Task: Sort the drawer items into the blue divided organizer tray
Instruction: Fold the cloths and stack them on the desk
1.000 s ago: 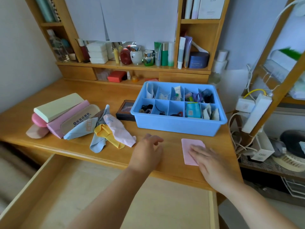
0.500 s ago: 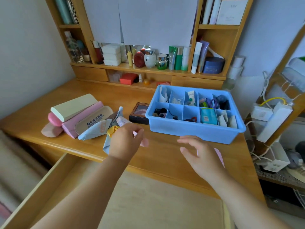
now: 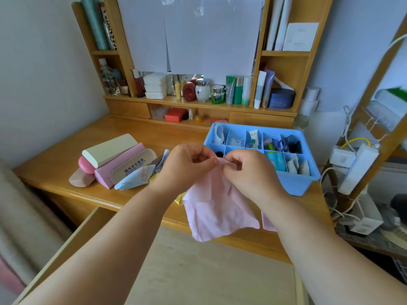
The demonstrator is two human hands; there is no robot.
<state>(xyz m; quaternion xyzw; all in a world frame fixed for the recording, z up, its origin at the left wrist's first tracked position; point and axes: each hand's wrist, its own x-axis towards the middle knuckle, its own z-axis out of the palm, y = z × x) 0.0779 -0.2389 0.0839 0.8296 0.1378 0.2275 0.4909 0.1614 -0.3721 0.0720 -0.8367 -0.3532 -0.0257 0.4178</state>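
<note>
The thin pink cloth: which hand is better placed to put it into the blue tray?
Probably the right hand: it pinches the thin pink cloth and is nearer the blue divided plastic tray.

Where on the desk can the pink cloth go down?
Bare desk lies between the cases and the shelf unit, left of the tray. The front edge under the hanging cloth, pinched by the left hand and right hand, looks partly free. Around the cases and cloths is crowded.

The beige glasses case (image 3: 132, 165) bears dark Chinese characters beside a round logo
</note>
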